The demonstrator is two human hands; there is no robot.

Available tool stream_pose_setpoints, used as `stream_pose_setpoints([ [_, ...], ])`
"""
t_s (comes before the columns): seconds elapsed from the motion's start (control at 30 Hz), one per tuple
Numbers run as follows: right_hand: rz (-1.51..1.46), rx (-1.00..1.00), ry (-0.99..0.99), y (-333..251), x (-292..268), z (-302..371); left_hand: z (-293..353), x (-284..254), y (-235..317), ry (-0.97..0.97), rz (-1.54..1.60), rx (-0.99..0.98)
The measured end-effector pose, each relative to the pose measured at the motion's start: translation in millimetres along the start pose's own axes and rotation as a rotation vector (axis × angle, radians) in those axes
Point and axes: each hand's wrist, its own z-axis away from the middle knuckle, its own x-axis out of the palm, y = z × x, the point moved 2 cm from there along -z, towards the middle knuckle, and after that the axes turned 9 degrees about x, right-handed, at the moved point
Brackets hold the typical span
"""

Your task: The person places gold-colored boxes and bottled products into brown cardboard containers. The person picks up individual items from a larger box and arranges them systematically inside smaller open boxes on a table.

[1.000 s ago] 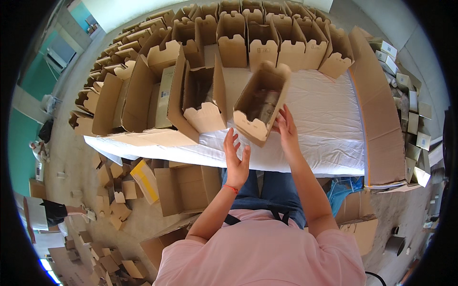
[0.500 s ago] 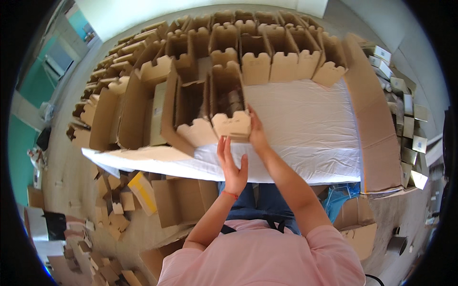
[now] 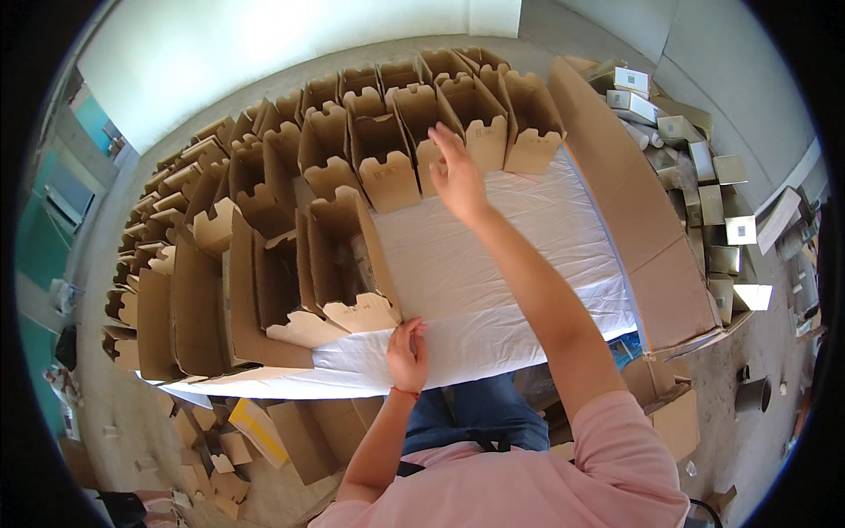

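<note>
An open-topped cardboard box (image 3: pixel 363 314) with a notched front panel stands at the near end of the white sheet's bare stretch. Something clear or greyish lies inside it, too dim to name. My left hand (image 3: pixel 407 355) is at this box's lower front corner, its fingers partly bent and nothing seen in them. Farther off, my right hand (image 3: pixel 459 180) is raised over the sheet with its fingers stretched out, holding nothing. Behind its fingertips is a row of similar boxes, among them a notched cardboard box (image 3: pixel 387 180) just to the left.
A white sheet (image 3: pixel 493 255) covers the table. A long cardboard panel (image 3: pixel 625 211) borders it on the right, with a pile of small boxes (image 3: pixel 704 198) beyond. More notched boxes fill the left and back. Cardboard scraps (image 3: pixel 216 475) litter the floor at the left.
My right hand has left the near box's side and reached forward to the back row. My left hand stays by that box's front. The view has shifted, too.
</note>
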Motion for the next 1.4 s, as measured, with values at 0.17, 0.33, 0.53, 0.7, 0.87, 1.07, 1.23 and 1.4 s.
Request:
stream_pose_setpoints([
  [0.17, 0.404, 0.019, -0.181, 21, -2, -23, 1, -1, -1, -0.013, -0.005, 0.022],
  [0.33, 0.304, 0.028, -0.186, -2, -63, 19, 0, -1, 1, -0.012, -0.053, 0.057],
  [0.53, 0.065, 0.009, -0.404, -33, -175, 92, 6, 1, -5, -0.01, 0.081, -0.023],
  [0.7, 0.092, 0.075, -0.461, -53, -233, 137, 1, 6, 4, -0.024, 0.083, 0.004],
  [0.87, 0.513, 0.129, -0.344, -77, -304, 82, 8, 2, -1, -0.004, 0.042, 0.039],
  [1.07, 0.949, 0.315, -0.115, 18, -401, -28, 3, 4, 6, -0.021, -0.157, 0.14],
  [1.23, 0.966, 0.364, -0.286, 129, -409, -70, 3, 5, 2, -0.056, -0.046, 0.014],
  [1.4, 0.977, 0.39, -0.279, 173, -366, -103, 3, 6, 5, -0.021, -0.057, 0.017],
])
